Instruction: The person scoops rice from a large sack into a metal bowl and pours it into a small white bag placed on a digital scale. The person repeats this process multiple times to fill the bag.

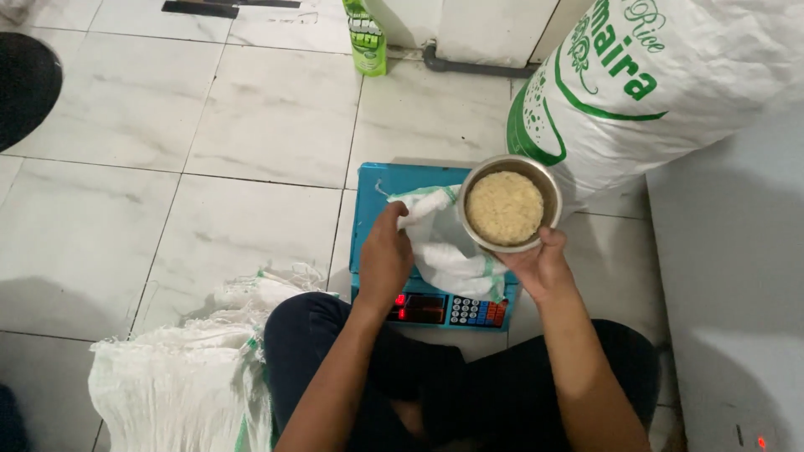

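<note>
Right hand grips a steel bowl full of rice – nothing poured yet – while left hand holds open the small white bag on the blue scale.

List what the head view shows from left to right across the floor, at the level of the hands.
Crumpled white woven sack → left hand gripping the small white bag on the blue scale → metal bowl of rice held by the right hand → big printed rice sack.

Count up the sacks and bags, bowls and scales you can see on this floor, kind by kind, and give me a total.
White woven sacks and bags: 3, the large printed sack, the small bag on the scale, the crumpled sack
Metal bowl of rice: 1
Blue scale: 1
Total: 5
</note>
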